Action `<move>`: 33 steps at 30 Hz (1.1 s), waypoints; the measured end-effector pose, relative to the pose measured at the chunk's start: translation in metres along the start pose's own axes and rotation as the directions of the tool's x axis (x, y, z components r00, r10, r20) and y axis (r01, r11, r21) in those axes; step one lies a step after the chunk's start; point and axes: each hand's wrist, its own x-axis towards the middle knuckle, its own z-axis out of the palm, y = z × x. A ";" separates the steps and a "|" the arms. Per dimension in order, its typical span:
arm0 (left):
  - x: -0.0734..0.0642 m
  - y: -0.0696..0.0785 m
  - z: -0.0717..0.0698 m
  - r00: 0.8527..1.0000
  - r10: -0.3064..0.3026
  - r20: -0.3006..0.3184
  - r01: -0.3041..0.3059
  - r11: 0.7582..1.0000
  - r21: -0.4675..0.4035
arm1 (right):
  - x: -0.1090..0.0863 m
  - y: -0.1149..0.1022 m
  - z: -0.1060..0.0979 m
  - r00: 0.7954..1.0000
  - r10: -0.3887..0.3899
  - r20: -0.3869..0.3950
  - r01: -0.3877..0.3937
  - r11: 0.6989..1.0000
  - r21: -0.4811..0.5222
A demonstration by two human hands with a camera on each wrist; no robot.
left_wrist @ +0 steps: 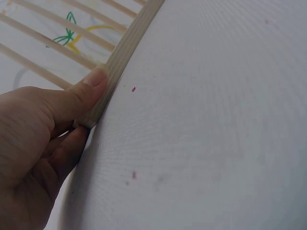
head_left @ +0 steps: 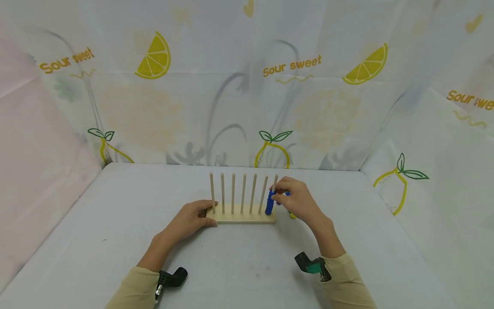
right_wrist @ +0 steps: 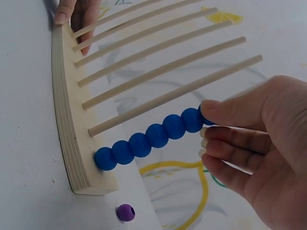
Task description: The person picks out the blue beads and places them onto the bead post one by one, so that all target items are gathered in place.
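Note:
A pale wooden base [head_left: 243,219] carries a row of several upright pegs. Blue beads [right_wrist: 157,135] are stacked on the peg at the right end, and the other pegs are bare. With thumb and fingers, my right hand [head_left: 300,201] pinches the topmost blue bead, partly hiding it. At the opposite end, my left hand [head_left: 191,218] grips the base, its thumb [left_wrist: 96,79] on the front edge and its fingers behind.
On the white tabletop, just right of the base, lies a purple bead [right_wrist: 125,212]. A yellow bead [head_left: 292,216] and another blue bead [head_left: 287,194] show past my right hand. A lemon-print cloth [head_left: 231,86] hangs behind the table.

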 end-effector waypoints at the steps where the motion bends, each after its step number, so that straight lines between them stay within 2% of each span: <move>1: 0.000 0.000 0.000 1.000 0.000 0.001 0.000 1.000 0.003 | 0.000 0.000 0.000 1.000 0.002 0.003 -0.002 1.000 0.001; 20: 0.000 0.000 0.000 1.000 0.005 -0.004 -0.005 1.000 0.018 | 0.001 0.005 -0.003 0.998 0.027 0.057 -0.023 0.997 -0.072; 33: 0.000 -0.001 -0.001 1.000 0.005 -0.005 -0.005 1.000 0.026 | 0.003 0.025 -0.001 0.999 0.037 -0.017 -0.039 0.992 -0.120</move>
